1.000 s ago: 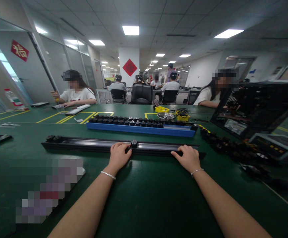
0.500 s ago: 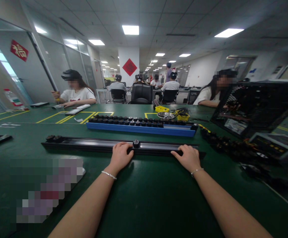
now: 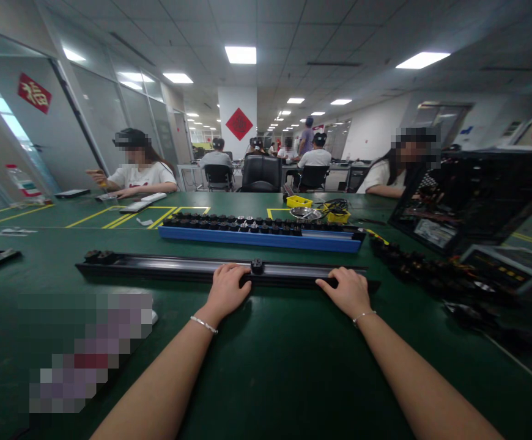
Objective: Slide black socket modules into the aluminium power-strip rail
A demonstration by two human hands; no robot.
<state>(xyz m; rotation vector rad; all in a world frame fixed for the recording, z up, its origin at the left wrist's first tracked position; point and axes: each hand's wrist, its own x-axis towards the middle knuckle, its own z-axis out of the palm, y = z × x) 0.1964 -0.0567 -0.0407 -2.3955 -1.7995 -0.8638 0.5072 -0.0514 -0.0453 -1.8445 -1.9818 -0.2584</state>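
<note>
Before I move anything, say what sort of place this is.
Probably an assembly or repair workroom: a green workbench holds a blue rail lined with black parts and what looks like an open computer case.

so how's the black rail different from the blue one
The black rail has a black front wall, the blue rail a blue one. The black rail holds only a few black parts, the blue rail rows of them along most of its length. The left hand and right hand rest on the black rail; no hand touches the blue rail. Both are long and narrow.
</note>
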